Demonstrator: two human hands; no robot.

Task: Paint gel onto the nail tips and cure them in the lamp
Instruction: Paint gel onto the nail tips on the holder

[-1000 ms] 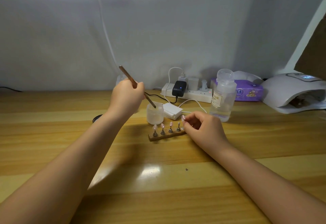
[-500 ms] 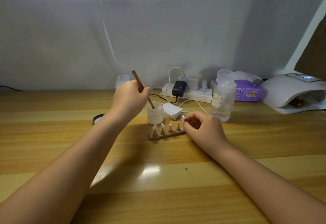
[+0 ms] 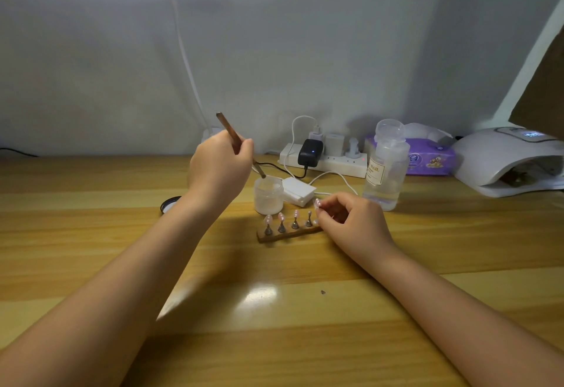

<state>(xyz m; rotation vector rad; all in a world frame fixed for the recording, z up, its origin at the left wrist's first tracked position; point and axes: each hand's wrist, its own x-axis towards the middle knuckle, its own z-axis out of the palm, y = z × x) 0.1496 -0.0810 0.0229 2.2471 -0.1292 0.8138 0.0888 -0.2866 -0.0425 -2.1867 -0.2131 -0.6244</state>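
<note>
The left hand [image 3: 218, 170] is curled round a brown brush [image 3: 235, 139], held like a pen with the handle slanting up and away, its tip dipped at the rim of a small frosted jar [image 3: 268, 196] just below and to the right of the knuckles. The right hand [image 3: 351, 219] pinches one pink nail tip [image 3: 317, 202] between thumb and forefinger, right at the near end of a wooden holder [image 3: 288, 234] on which four more nail tips [image 3: 288, 219] stand on little pegs, just left of its fingers. The curing lamp [image 3: 503, 161] sits well off to the right of the right hand, its mouth facing the table [image 3: 122, 203]; a clear bottle [image 3: 386, 167] stands just beyond the right hand.

The step in hand looks like loading the brush. To do it well, take only a small bead of gel and wipe the excess against the jar's rim, so nothing drips while crossing to the tip. The pinched tip is best kept steady and gripped by its sides, leaving the top free for painting. The jar is light and open, so a sideways nudge from the brush could tip it.
</note>
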